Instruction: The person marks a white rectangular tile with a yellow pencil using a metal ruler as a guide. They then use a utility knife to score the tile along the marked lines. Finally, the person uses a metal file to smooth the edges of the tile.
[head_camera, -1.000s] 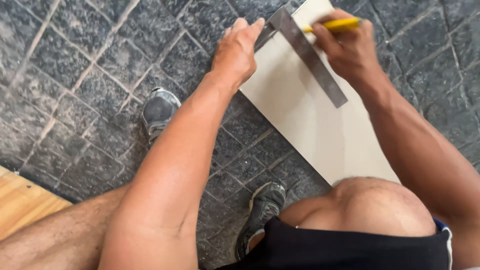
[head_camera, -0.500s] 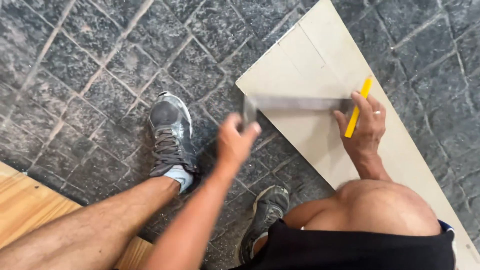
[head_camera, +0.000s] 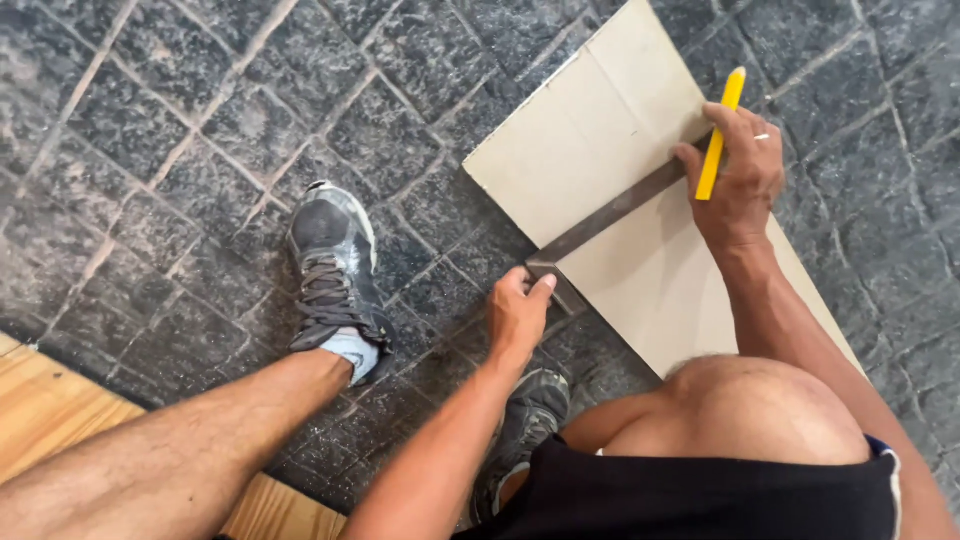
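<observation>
A pale beige board (head_camera: 600, 130) lies slanted on the dark stone paving. A metal square (head_camera: 610, 212) rests across it, its corner at the board's near left edge. My left hand (head_camera: 518, 315) pinches that corner of the square against the board's edge. My right hand (head_camera: 740, 175) presses on the far end of the blade and holds a yellow pencil (head_camera: 722, 130) upright between its fingers, tip near the blade.
My left foot in a grey sneaker (head_camera: 333, 270) stands on the paving (head_camera: 180, 150) left of the board. My other shoe (head_camera: 525, 420) is under my bent knee (head_camera: 770, 410). A light wooden plank (head_camera: 50, 415) lies at the lower left.
The view has shifted and the board now sits further right. My left hand still holds the square's corner at the board's edge; my right hand has moved up along the blade with the pencil.
</observation>
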